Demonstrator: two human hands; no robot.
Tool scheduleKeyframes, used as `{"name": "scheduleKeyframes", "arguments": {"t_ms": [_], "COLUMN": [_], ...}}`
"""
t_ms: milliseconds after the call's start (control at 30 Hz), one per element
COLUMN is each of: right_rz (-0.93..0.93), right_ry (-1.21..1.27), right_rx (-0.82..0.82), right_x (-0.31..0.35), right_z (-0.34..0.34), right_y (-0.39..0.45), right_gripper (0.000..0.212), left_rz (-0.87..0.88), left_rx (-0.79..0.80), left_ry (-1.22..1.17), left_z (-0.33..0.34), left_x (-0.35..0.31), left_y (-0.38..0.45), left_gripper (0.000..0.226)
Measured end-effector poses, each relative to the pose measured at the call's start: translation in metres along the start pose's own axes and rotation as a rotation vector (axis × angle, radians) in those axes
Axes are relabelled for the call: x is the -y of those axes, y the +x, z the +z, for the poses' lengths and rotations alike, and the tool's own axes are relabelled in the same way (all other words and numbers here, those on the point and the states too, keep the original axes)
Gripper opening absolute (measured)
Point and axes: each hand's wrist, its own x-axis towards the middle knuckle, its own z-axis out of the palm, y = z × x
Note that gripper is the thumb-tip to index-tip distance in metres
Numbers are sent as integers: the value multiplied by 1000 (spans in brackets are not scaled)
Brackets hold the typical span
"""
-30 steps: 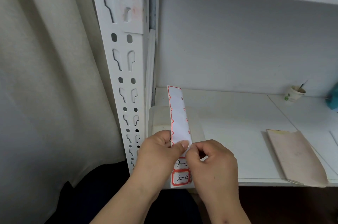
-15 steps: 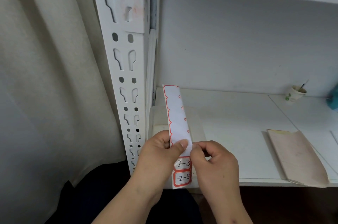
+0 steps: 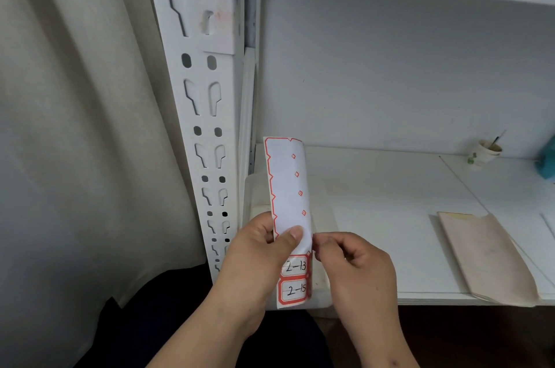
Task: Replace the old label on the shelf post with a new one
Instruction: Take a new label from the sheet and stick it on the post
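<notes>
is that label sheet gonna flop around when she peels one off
Probably floppy: the label sheet is thin and curls at its top edge. Likely very light, since the left hand props it upright with a thumb pinch. The right hand pinching its edge should steady it.

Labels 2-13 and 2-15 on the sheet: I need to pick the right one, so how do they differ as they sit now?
Label 2-13 sits above label 2-15 on the sheet. The left hand covers part of 2-13's left side, while 2-15 shows more of its red border. The right hand pinches the sheet's edge level with 2-13, not 2-15. Both are red-bordered, handwritten and not peeled off.
</notes>
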Motion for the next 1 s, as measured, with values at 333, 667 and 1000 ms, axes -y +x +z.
{"name": "scheduleKeyframes", "arguments": {"t_ms": [333, 667, 1000], "right_rz": [-82, 119, 213], "right_ry": [-131, 101, 277], "right_rx": [-16, -45, -101], "right_x": [3, 4, 7], "right_z": [6, 1, -9], "right_y": [-6, 2, 6], "right_gripper": [6, 18, 19], "left_rz": [12, 32, 132], "left_rx": [-7, -61, -114], "left_ry": [-1, 42, 248], "left_z": [-4, -3, 1], "left_x": [-3, -6, -11], "left_y": [0, 2, -3], "left_gripper": [15, 19, 82]}}
